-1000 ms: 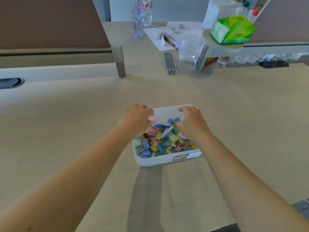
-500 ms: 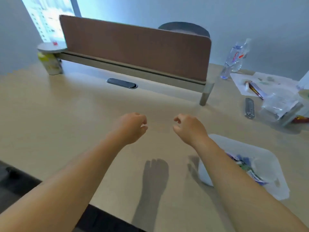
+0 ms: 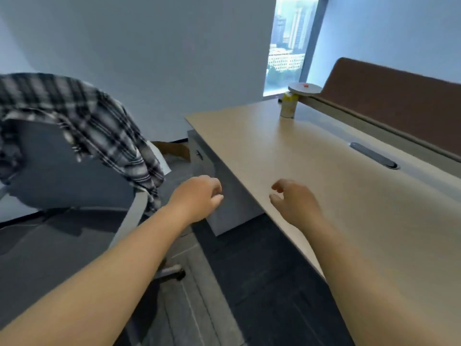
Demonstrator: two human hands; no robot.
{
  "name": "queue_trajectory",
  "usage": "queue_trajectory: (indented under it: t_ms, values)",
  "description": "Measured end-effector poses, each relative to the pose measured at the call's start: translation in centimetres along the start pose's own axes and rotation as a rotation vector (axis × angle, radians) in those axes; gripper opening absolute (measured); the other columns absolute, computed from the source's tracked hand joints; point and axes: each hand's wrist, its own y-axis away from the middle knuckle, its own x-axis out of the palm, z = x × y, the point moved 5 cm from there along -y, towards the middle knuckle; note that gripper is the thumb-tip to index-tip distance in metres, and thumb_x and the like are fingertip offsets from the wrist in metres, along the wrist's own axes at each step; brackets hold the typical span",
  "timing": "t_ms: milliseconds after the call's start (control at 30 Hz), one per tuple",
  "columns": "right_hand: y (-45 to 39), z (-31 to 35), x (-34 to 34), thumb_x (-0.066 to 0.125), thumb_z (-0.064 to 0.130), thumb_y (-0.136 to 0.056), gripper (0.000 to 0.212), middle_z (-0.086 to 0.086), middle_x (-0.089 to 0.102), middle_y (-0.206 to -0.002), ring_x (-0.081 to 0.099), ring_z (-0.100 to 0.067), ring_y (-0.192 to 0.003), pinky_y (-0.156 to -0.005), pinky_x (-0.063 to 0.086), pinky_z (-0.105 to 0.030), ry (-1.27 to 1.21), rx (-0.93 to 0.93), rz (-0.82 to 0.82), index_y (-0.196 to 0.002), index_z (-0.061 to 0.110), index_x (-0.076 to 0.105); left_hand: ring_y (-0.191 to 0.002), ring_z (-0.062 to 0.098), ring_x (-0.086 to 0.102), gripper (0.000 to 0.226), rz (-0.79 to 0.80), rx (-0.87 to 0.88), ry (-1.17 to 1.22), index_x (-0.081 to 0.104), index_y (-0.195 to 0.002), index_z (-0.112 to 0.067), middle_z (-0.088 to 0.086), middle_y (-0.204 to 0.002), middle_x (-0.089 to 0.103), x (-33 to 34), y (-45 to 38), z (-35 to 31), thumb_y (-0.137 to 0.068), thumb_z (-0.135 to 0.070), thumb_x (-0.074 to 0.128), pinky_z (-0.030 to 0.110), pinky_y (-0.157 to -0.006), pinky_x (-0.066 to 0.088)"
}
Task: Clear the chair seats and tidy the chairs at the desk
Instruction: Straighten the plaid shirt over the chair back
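Empty left grip right of shirt-draped chair.

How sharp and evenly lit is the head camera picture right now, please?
Head view: soft all over with motion blur, worst on the plaid shirt draped over the chair; the window is bright and washed out, casting cool bluish light on the walls; wide-angle distortion tilts and bows the desk edge; both hands stay recognisable but soft.
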Motion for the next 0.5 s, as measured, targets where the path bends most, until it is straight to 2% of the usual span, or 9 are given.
queue_trajectory:
  t_ms: [267, 367, 500]
  values:
    - [-0.2, 18.9, 9.1, 0.047, 0.02, -0.093, 0.029, -0.013, 0.058, -0.12, 0.056, -0.029, -0.106, -0.09, 0.05, -0.041, -0.038, -0.378, 0.212, -0.116, 0.006, 0.056, -0.102, 0.028, 0.057, 0.023, -0.224, -0.446, 0.047, 0.061, -0.105, -0.009, 0.011, -0.112, 0.062, -6.1, 12.3, 16.1, -0.09, -0.023, 0.05, 0.036, -0.083, 0.045]
    - [0.5, 24.8, 11.9, 0.047, 0.021, -0.092, 0.031, -0.012, 0.059, -0.123, 0.056, -0.029, -0.107, -0.082, 0.047, -0.036, -0.024, -0.518, 0.293, -0.12, 0.008, 0.055, -0.104, 0.027, 0.057, 0.024, -0.286, -0.638, 0.068, 0.061, -0.107, -0.01, 0.01, -0.114, 0.062, -7.1, 18.1, 20.2, -0.09, -0.023, 0.051, 0.038, -0.087, 0.046]
    - [2.8, 31.8, 15.2, 0.047, 0.019, -0.092, 0.03, -0.013, 0.06, -0.12, 0.057, -0.03, -0.105, -0.086, 0.048, -0.038, -0.061, -0.659, 0.377, -0.118, 0.007, 0.056, -0.102, 0.026, 0.058, 0.024, -0.359, -0.809, 0.076, 0.061, -0.106, -0.01, 0.01, -0.113, 0.063, -8.5, 24.7, 24.4, -0.09, -0.024, 0.05, 0.04, -0.089, 0.049]
